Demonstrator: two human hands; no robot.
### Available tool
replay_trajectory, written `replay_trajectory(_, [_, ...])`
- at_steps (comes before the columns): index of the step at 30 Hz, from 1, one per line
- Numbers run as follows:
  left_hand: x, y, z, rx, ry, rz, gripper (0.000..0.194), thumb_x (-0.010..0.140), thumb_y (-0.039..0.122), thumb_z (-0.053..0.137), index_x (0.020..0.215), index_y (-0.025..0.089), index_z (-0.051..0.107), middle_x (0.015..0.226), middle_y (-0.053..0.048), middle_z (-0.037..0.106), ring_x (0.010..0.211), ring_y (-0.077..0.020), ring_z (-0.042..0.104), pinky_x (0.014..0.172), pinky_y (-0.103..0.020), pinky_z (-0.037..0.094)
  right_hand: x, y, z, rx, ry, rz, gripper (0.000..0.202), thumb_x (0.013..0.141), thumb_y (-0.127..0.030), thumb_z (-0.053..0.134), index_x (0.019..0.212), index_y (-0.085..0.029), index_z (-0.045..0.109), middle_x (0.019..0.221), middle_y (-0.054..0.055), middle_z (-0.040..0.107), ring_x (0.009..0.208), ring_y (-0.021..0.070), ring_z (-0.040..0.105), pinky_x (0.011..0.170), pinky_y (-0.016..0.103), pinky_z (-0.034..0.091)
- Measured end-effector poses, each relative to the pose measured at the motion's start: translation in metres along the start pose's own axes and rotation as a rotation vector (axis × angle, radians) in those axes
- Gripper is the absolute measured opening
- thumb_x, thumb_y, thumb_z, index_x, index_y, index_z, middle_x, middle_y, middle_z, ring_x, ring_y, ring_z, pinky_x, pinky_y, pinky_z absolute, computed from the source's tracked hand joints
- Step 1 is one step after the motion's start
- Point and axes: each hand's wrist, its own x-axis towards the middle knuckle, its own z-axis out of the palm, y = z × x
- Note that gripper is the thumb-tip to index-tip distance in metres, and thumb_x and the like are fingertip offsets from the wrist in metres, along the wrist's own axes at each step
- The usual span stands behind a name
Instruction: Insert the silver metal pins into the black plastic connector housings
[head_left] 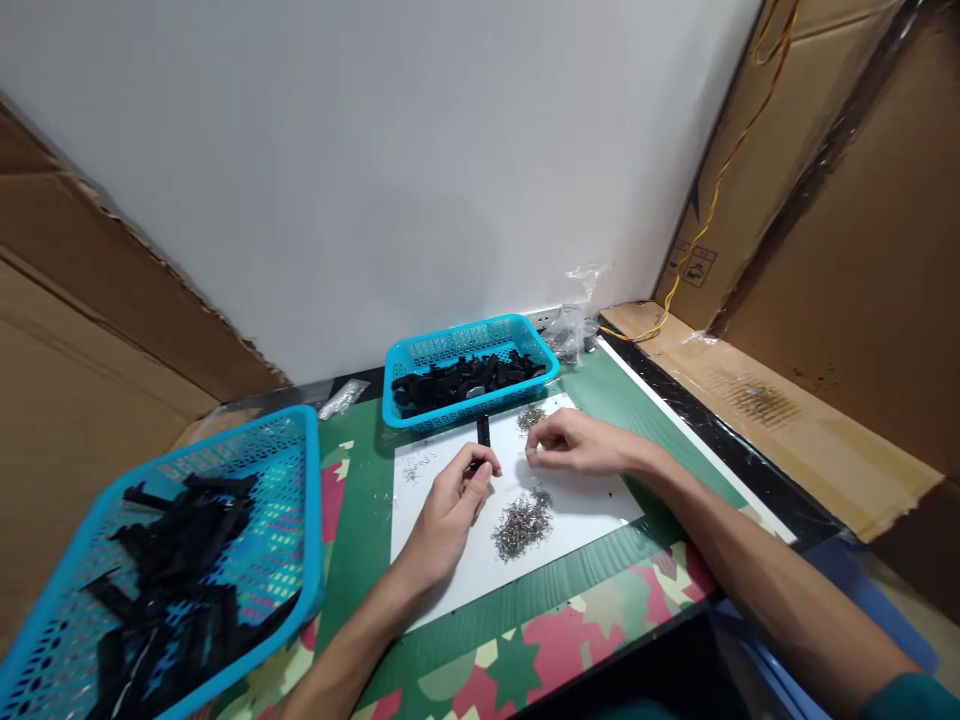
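My left hand [454,500] is closed round a black part [483,430], whose narrow end sticks up past the fingers over a white sheet [465,580]. To its right, my right hand [574,442] is held above the sheet with fingers curled and pressed together; anything between its fingertips is too small to make out. A pile of small metal pieces [521,525] lies on the sheet below and between the hands. Another little metal pile [531,418] sits just behind my right hand. Loose clear or silvery bits [415,467] are scattered at the sheet's left.
A blue basket [315,520] of black parts stands at the left, and a smaller blue basket [472,415] of black pieces behind the sheet. Plastic bags [571,330] lie by the white wall. Cardboard flanks both sides; a yellow cord [716,190] hangs at right.
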Motion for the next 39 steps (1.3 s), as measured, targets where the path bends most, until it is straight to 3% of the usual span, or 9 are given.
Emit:
replay_trajectory(3, [-0.002,0.001,0.000,0.052,0.017,-0.001,0.029,0.106,0.049,0.052,0.105,0.021,0.057,0.069,0.005,0.039,0.062,-0.0128,0.034,0.057,-0.027,0.024,-0.001,0.004,0.002,-0.085,-0.121,0.045,0.006,0.083,-0.022,0.077,0.087,-0.017,0.079,0.056,-0.008,0.044,0.053,0.0091,0.036,0.051,0.024,0.024])
replay_trajectory(7, [-0.002,0.001,0.000,0.098,0.013,-0.012,0.030,0.106,0.050,0.051,0.106,0.021,0.059,0.074,0.003,0.048,0.063,-0.0133,0.038,0.060,-0.028,0.029,-0.001,0.008,0.005,-0.097,-0.137,0.069,0.006,0.085,-0.023,0.079,0.086,-0.019,0.082,0.066,-0.002,0.067,0.060,0.0119,0.053,0.057,0.024,0.034])
replay_trajectory(9, [-0.002,0.001,0.000,0.100,0.011,-0.016,0.030,0.106,0.050,0.051,0.106,0.021,0.060,0.077,0.002,0.052,0.064,-0.0136,0.040,0.060,-0.028,0.030,-0.002,0.009,0.005,-0.118,-0.144,0.065,0.006,0.087,-0.023,0.077,0.085,-0.020,0.082,0.070,0.000,0.071,0.062,0.0125,0.056,0.059,0.025,0.035])
replay_trajectory(13, [-0.003,0.002,0.000,0.113,-0.008,-0.030,0.031,0.106,0.049,0.051,0.106,0.020,0.061,0.082,-0.001,0.056,0.066,-0.0139,0.041,0.059,-0.027,0.030,-0.004,0.010,0.004,-0.217,-0.136,0.064,0.009,0.090,-0.024,0.073,0.084,-0.019,0.079,0.064,-0.003,0.062,0.058,0.0106,0.047,0.057,0.026,0.029])
replay_trajectory(18, [-0.005,0.006,0.002,0.145,-0.023,-0.022,0.030,0.105,0.048,0.052,0.105,0.019,0.063,0.083,0.000,0.054,0.068,-0.0137,0.041,0.060,-0.027,0.030,-0.006,0.007,0.001,-0.238,-0.104,0.111,0.011,0.093,-0.024,0.068,0.086,-0.019,0.074,0.072,-0.001,0.063,0.064,0.0124,0.050,0.060,0.026,0.030])
replay_trajectory(24, [-0.006,0.007,0.002,0.121,-0.009,0.016,0.028,0.103,0.046,0.058,0.107,0.019,0.064,0.082,0.000,0.054,0.071,-0.0141,0.044,0.063,-0.026,0.033,-0.004,-0.008,0.014,0.129,0.062,0.074,0.024,0.101,-0.040,0.060,0.094,-0.019,0.068,0.068,-0.004,0.048,0.062,0.0130,0.039,0.057,0.026,0.030])
replay_trajectory(30, [-0.007,0.002,0.004,-0.035,-0.002,0.067,0.030,0.100,0.048,0.064,0.104,0.018,0.066,0.080,0.002,0.054,0.066,-0.0113,0.042,0.060,-0.025,0.035,0.002,-0.019,0.039,0.435,0.107,0.088,0.036,0.093,-0.056,0.071,0.090,-0.021,0.067,0.064,-0.007,0.033,0.059,0.0118,0.030,0.055,0.027,0.024])
replay_trajectory(34, [-0.009,0.003,0.007,-0.050,0.068,0.098,0.031,0.098,0.047,0.069,0.096,0.016,0.068,0.080,0.001,0.055,0.068,-0.0115,0.045,0.060,-0.024,0.037,0.003,-0.020,0.044,0.491,0.123,0.083,0.036,0.090,-0.056,0.075,0.089,-0.020,0.071,0.065,-0.007,0.031,0.060,0.0115,0.029,0.055,0.027,0.024])
replay_trajectory(39, [-0.010,0.005,0.009,-0.102,0.136,0.058,0.033,0.096,0.050,0.070,0.094,0.017,0.066,0.079,0.001,0.056,0.066,-0.0104,0.045,0.057,-0.023,0.036,0.001,-0.022,0.047,0.482,0.196,0.105,0.033,0.091,-0.054,0.074,0.093,-0.021,0.077,0.064,-0.004,0.042,0.059,0.0123,0.031,0.054,0.028,0.024])
